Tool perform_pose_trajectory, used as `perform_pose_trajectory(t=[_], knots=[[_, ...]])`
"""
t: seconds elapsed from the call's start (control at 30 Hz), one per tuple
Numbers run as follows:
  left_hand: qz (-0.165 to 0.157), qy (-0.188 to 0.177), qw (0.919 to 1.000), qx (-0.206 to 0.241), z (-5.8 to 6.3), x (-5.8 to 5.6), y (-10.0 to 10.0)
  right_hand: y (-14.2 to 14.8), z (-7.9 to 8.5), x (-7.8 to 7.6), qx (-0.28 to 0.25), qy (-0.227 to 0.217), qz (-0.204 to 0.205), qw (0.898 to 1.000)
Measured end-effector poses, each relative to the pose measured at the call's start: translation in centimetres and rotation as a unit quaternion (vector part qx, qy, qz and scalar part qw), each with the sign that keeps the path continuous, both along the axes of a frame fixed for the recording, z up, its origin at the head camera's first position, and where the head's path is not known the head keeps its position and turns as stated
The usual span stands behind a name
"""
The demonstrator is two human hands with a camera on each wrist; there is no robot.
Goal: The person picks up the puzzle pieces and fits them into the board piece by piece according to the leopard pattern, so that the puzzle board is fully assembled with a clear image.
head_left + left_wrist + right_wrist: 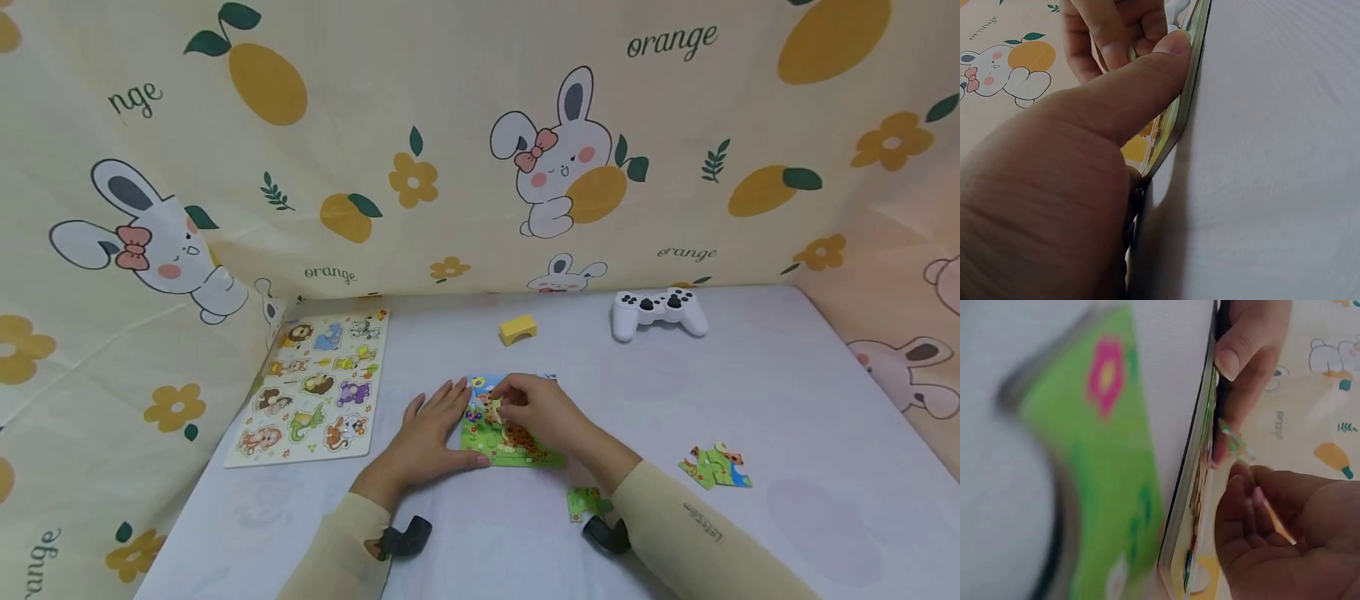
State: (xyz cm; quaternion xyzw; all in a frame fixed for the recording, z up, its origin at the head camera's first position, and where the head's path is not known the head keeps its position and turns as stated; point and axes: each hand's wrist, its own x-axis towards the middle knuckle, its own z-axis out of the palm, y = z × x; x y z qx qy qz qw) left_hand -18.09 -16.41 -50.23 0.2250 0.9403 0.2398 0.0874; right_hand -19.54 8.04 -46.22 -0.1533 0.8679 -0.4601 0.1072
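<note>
A jigsaw puzzle board (477, 454) with a colourful animal picture on green lies in front of me. My left hand (427, 443) rests along its left side, fingers extended and thumb on the near edge. In the left wrist view, the left thumb (1141, 81) lies over the board's rim (1179, 119). My right hand (543, 410) is above the picture, pinching a small puzzle piece (1270, 515) between thumb and fingers. That piece appears nearly edge-on in the right wrist view. One loose green puzzle piece (585, 503) lies by my right wrist.
Several puzzle pieces (716, 468) lie together at right. An animal peg-style board (303, 450) sits at left. Farther back are a yellow arched block (517, 330) and a white game controller (658, 312). A printed cloth wall (465, 167) stands behind the table.
</note>
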Motion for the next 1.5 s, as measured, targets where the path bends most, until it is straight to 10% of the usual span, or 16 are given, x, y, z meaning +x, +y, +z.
perform_pose_trajectory(t=[0.4,0.67,0.9,1.1,1.5], knots=[[-0.005,0.008,1.0000,0.003,0.0,0.0,-0.1,-0.4,0.6,0.1,0.094,0.054,0.006,0.994],[-0.003,0.005,1.0000,-0.007,0.2,0.0,-0.1,-0.6,1.0,2.3,0.274,0.205,0.201,0.918],[0.000,0.006,0.9999,-0.014,-0.1,-0.1,0.0,-0.9,0.8,3.3,0.349,0.168,0.198,0.900],[0.000,0.006,0.9999,-0.015,-0.2,-0.1,0.0,-0.7,0.7,3.2,0.322,0.171,0.190,0.911],[0.000,0.001,0.9999,-0.011,0.0,0.0,0.0,1.3,0.9,2.4,0.151,0.069,0.167,0.972]])
